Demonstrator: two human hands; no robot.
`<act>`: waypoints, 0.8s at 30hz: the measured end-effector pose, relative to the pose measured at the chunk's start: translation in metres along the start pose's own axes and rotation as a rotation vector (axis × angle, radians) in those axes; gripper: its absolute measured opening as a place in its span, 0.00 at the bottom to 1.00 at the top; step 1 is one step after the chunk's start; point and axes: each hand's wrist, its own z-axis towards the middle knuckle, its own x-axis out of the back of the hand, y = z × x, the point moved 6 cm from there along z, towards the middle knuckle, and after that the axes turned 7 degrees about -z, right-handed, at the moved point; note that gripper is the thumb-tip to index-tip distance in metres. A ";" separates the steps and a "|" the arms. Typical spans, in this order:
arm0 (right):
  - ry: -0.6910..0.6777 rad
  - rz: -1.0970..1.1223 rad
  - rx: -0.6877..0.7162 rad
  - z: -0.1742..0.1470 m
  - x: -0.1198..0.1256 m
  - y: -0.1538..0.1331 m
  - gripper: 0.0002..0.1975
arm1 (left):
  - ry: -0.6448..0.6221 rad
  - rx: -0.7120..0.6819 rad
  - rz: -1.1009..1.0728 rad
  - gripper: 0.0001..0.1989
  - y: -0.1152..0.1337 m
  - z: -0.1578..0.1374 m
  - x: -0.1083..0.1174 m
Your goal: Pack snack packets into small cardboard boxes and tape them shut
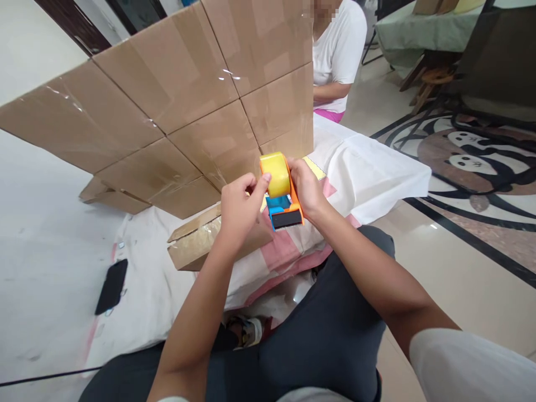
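A tape dispenser [296, 192] with an orange and blue frame and a black front strip carries a roll of yellowish packing tape [276, 174]. Wrapped round its right side, my right hand [307, 187] holds it up over the table. My left hand [243, 201] is closed, thumb and finger pinched at the left edge of the roll; whether a tape end lies between them is too small to tell. Just behind the dispenser stand stacked cardboard boxes [205, 145]. A smaller cardboard box [196, 245] lies on the table, left of and below my left hand.
White and pink cloth [368, 162] covers the table. A black phone [111, 286] lies at its left side by the wall. Behind the boxes sits a person in a white shirt [341, 50]. At the right are a panda-patterned rug [469, 156] and a wooden stool [435, 78].
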 end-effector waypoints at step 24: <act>-0.451 -0.670 0.382 -0.035 -0.024 -0.028 0.10 | -0.114 -0.878 0.756 0.11 0.055 -0.015 0.040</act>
